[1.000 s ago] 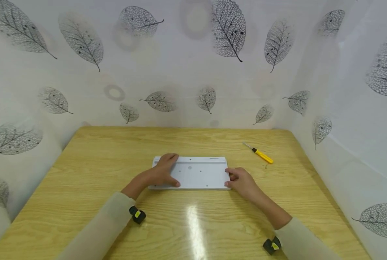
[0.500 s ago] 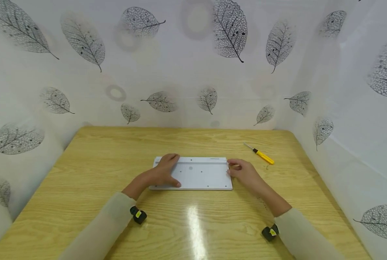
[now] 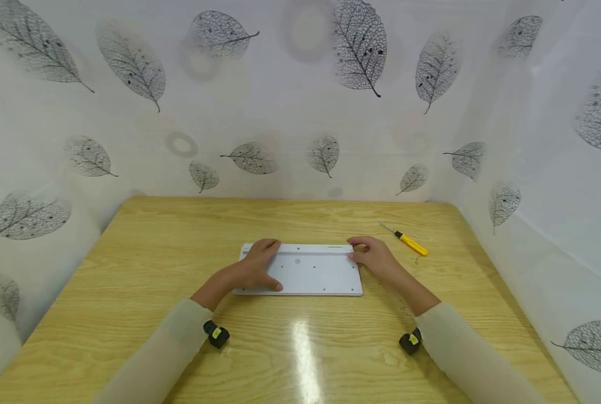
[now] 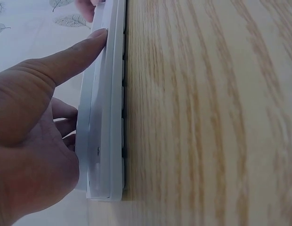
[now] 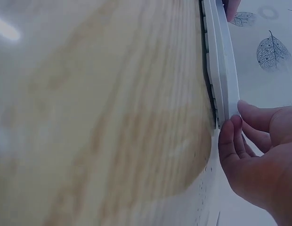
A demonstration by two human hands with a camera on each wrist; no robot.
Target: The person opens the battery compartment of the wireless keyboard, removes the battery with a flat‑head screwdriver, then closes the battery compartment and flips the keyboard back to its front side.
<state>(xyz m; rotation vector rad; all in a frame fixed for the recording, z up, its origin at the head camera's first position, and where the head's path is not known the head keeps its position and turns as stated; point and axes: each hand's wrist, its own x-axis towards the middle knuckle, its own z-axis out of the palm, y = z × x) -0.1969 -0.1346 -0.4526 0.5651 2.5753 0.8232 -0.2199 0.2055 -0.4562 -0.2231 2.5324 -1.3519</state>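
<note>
A white keyboard [image 3: 320,279] lies face down on the table, its flat back dotted with small screw holes. Key edges show along its underside in both wrist views. My left hand [image 3: 252,269] grips its left part, thumb across the back and fingers over the far edge. At the far right corner, my right hand [image 3: 377,259] pinches the keyboard between thumb and fingers. The right wrist view shows those fingertips [image 5: 227,134] at the keyboard's end, with the thumb on its back.
A screwdriver [image 3: 412,243] with a yellow handle lies behind and right of the keyboard, with tiny bits [image 3: 417,260] near its handle. The wooden table [image 3: 179,224] is enclosed by leaf-patterned curtains [image 3: 280,112] at the back and sides.
My right hand has slid away from me along the keyboard's right end, from its lower part to the far corner. My left hand has kept its place on the keyboard.
</note>
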